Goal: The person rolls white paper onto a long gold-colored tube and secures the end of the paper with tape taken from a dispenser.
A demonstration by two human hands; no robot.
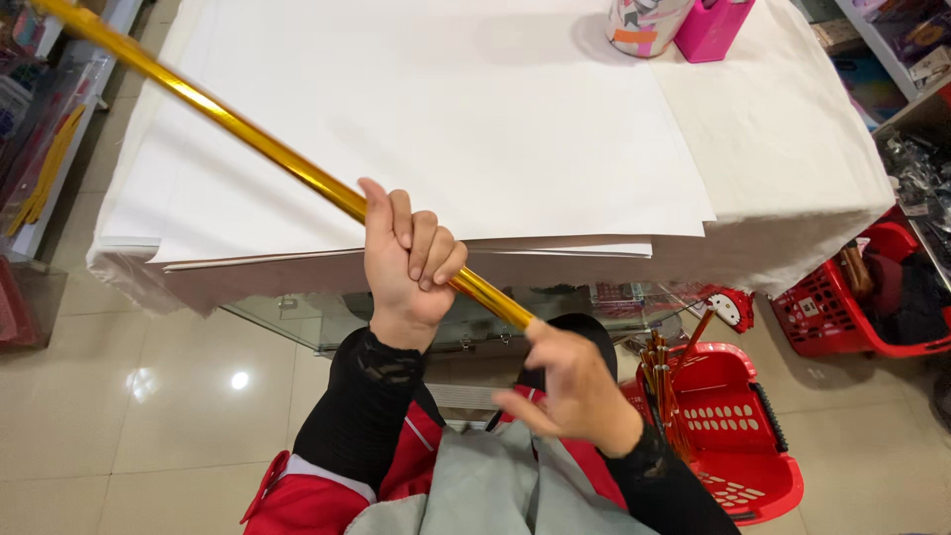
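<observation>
Below the paper-covered table (792, 149), a gold rod (248, 139) is gripped by curled left hand (406, 258) fingers; its near end is hidden by the right hand (575, 386), whose finger state cannot be told.

I held a long, thin roll of shiny gold foil paper (263, 147), tightly wound into a slim tube. It ran on a slant from the upper left corner of my view down toward the lower right, its far end passing out of sight at the top left. Its surface was smooth and mirror-bright, with pale streaks of glare along its length. The roll hung tilted in the air above the counter (773, 139), over the white sheets (475, 119) spread there, not touching them. My left hand (406, 260) was wrapped in a fist around its lower part, and its near end met the fingers of my right hand (570, 381).
</observation>
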